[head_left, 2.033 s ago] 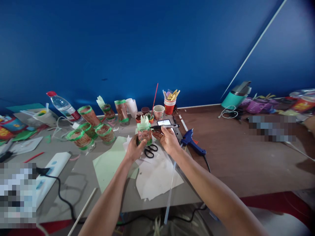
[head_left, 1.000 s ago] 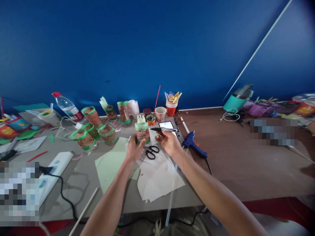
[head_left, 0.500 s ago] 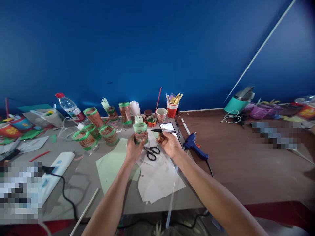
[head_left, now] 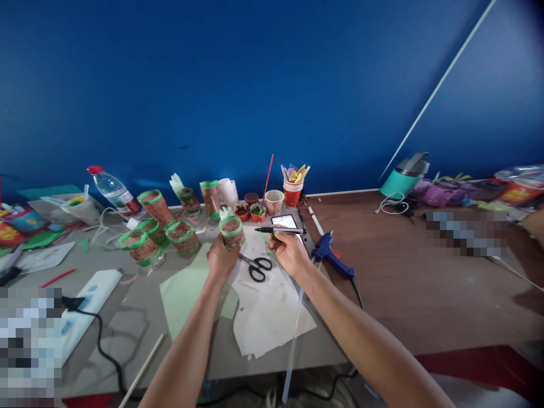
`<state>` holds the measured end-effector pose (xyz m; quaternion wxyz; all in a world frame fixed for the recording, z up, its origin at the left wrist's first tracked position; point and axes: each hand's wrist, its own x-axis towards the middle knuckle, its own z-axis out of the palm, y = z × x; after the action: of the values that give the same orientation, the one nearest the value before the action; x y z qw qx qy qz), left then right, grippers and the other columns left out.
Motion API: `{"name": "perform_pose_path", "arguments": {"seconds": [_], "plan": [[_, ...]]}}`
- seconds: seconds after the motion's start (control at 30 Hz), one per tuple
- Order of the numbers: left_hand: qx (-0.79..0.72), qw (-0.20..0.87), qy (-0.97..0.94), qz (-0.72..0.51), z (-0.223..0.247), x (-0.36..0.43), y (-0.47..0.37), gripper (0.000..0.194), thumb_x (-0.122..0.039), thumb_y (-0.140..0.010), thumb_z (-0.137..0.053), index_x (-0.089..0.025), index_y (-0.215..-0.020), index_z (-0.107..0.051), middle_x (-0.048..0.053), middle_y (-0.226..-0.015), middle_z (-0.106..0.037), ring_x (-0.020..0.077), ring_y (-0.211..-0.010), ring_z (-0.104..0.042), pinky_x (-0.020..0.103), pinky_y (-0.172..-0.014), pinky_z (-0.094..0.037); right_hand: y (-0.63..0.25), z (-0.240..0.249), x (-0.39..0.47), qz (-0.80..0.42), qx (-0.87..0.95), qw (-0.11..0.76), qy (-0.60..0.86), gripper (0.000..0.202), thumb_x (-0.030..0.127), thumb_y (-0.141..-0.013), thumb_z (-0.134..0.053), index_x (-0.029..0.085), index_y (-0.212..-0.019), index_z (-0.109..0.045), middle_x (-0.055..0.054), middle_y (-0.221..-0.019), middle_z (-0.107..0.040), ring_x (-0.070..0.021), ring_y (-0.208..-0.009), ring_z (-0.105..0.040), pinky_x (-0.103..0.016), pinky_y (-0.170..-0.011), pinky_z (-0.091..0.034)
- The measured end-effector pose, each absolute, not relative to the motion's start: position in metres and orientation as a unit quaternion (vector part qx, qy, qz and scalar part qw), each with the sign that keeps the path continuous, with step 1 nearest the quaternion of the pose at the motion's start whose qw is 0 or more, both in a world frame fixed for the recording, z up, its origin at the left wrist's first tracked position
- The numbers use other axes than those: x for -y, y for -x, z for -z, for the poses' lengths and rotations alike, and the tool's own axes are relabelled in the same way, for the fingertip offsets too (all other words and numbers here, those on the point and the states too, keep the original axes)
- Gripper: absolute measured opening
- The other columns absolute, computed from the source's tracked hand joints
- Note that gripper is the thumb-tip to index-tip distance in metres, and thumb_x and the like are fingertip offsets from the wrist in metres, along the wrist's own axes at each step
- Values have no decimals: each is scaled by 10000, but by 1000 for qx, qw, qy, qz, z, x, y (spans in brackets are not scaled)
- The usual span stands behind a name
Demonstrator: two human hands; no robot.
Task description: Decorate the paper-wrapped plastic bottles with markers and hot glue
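Observation:
My left hand is closed around a small brown-painted cup with a green rim, its opening tipped somewhat toward me. A pale paper cut-out shaped like a little hand shows at its far rim. In my right hand is a black and silver pen, lying nearly level with its dark tip pointing left toward the cup. Between and below my hands, black-handled scissors rest on white paper. Pale green paper lies under my left forearm.
Several similar painted cups stand at the left, near a water bottle. Paint cups, a phone and a red cup of sticks are behind my hands. A blue glue gun with a cord lies right.
The cup in my left hand has shifted slightly left and tipped so more of its inside shows. My right hand still holds the pen. The whole view has moved a little.

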<state>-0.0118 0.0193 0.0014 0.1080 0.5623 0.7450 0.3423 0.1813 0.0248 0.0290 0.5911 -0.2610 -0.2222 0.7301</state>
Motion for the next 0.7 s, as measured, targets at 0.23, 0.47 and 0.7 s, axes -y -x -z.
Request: {"name": "perform_pose_path", "arguments": {"seconds": [0.23, 0.47, 0.7], "plan": [[-762, 86, -555, -321, -3, -18, 13, 431, -369, -731, -634, -152, -1101, -586, 170, -1063, -664, 337, -1041, -608, 415, -840, -454, -182, -30, -24, -730, 233, 585, 267, 242, 163, -578, -751, 196, -782, -627, 23, -574, -650, -102, -505, -540, -220, -535, -474], [-641, 181, -429, -611, -19, -7, 32, 544, -150, -633, -606, -192, -1176, -605, 46, -973, -619, 181, -865, -577, 307, -804, -448, -181, -31, -22, -735, 232, 582, 258, 235, 166, -581, -754, 197, -767, -613, 17, -582, -649, -101, -512, -541, -213, -523, -464], [-330, 519, -383, -689, -43, 10, 18, 506, -154, -659, -736, -198, -1156, -650, 18, -899, -648, 120, -759, -616, 272, -750, -489, -180, -32, -20, -745, 247, 583, 211, 246, 148, -596, -746, 205, -796, -614, 32, -591, -638, -112, -544, -575, -220, -535, -481]]}}
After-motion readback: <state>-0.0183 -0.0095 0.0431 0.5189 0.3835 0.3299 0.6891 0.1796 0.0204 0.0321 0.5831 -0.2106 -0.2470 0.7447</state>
